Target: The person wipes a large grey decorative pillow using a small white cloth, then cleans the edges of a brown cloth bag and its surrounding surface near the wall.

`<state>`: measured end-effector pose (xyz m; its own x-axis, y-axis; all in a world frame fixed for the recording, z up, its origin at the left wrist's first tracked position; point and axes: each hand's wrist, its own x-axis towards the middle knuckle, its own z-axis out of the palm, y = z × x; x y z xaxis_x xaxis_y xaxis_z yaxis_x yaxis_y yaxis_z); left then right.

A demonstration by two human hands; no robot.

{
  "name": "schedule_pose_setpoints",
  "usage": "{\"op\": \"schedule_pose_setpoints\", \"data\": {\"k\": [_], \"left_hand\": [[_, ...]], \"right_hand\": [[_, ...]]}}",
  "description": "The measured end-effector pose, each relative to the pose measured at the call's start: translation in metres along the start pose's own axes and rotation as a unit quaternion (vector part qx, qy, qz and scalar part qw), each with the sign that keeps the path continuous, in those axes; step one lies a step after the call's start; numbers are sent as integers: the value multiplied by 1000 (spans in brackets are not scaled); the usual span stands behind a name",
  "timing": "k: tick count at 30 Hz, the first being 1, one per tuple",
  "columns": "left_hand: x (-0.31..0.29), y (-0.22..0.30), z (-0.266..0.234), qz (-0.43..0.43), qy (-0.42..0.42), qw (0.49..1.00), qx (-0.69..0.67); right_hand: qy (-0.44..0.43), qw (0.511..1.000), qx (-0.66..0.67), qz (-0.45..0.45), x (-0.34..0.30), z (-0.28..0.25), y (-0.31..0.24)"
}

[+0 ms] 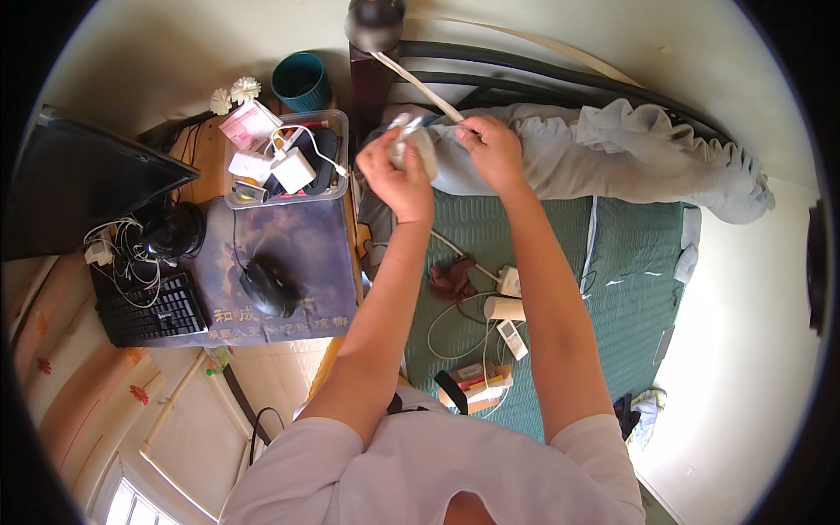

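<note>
My left hand is closed around a crumpled white cloth or tissue, blurred a little by motion. Just to its right, my right hand pinches a pale cord that runs up to the dark bedpost. A short dark strip shows between the two hands; what it is I cannot make out. Both hands are raised over the near side of a long grey ruffled bolster at the head of the bed.
On the left, a desk holds a clear plastic box of chargers, a teal cup, a mouse, a keyboard and a monitor. A white power strip, a remote and a small open carton lie on the green bedspread.
</note>
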<state>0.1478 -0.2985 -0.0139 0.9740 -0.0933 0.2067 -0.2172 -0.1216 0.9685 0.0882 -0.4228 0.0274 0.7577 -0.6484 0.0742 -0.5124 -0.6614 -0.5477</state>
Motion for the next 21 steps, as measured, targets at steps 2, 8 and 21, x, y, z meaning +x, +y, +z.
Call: {"op": "schedule_pose_setpoints", "data": {"k": [2, 8, 21], "left_hand": [[-8, 26, 3, -3, -150, 988, -46], [-14, 4, 18, 97, -288, 952, 34], [-38, -28, 39, 17, -136, 986, -94]], "right_hand": [[-12, 999, 46, 19, -3, -3, 8], [-24, 977, 209, 28, -11, -3, 20], [38, 934, 347, 74, -27, 9, 37]]}}
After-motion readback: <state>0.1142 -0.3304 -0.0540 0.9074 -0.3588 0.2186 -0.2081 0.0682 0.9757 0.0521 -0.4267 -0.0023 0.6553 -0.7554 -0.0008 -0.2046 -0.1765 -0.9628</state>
